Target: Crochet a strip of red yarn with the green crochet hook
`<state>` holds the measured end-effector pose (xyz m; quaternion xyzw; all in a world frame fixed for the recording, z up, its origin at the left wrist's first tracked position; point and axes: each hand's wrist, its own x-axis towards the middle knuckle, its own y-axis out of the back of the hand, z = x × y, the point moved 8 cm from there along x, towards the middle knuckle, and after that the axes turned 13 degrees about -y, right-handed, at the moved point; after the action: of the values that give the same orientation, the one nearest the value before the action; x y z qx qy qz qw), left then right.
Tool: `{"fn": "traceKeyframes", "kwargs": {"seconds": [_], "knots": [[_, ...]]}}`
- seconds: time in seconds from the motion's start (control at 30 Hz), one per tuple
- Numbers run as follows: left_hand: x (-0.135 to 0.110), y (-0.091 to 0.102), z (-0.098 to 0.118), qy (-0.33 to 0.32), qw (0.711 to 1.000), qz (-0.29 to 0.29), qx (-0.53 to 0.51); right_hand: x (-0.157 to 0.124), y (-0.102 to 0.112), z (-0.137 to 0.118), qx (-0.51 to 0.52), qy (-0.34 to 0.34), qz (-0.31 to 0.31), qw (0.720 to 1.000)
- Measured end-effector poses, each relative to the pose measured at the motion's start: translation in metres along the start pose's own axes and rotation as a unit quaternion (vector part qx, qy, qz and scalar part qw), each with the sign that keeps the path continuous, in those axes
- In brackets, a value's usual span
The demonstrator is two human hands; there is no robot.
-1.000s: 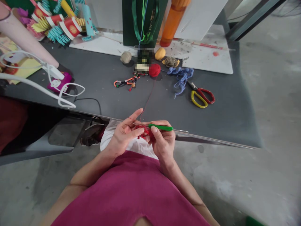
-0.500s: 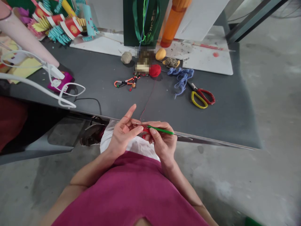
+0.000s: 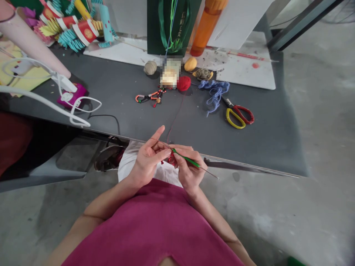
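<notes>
The person's right hand (image 3: 188,166) is closed on a green crochet hook (image 3: 185,159), and the left hand (image 3: 148,160) holds a small red crochet piece (image 3: 172,159), with the first finger raised. Both hands are just over the table (image 3: 249,147) edge. A thin red yarn goes up to a red yarn ball (image 3: 183,83), lying on the table near scissors (image 3: 237,115).

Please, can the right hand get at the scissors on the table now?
Probably yes: nothing stands between the right hand and the scissors on the grey tabletop, though that hand is holding a green crochet hook.
</notes>
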<state>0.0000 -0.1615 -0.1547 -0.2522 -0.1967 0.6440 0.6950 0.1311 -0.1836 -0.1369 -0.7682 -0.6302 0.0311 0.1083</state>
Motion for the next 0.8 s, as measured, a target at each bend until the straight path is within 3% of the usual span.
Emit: {"fn": "traceKeyframes", "kwargs": {"seconds": [0.13,0.27,0.8], "knots": [[-0.001,-0.002,-0.006,0.067,0.996,0.005,-0.059,0.006,-0.006,0.019,0.119,-0.129,-0.021,0.984],[-0.001,-0.004,-0.007,0.092,0.993,0.002,-0.080,0.007,-0.004,0.027,0.125,-0.189,-0.013,0.974],[-0.005,0.000,-0.014,0.149,0.985,-0.004,-0.090,0.007,0.013,0.010,0.033,-0.124,0.039,0.991]]}}
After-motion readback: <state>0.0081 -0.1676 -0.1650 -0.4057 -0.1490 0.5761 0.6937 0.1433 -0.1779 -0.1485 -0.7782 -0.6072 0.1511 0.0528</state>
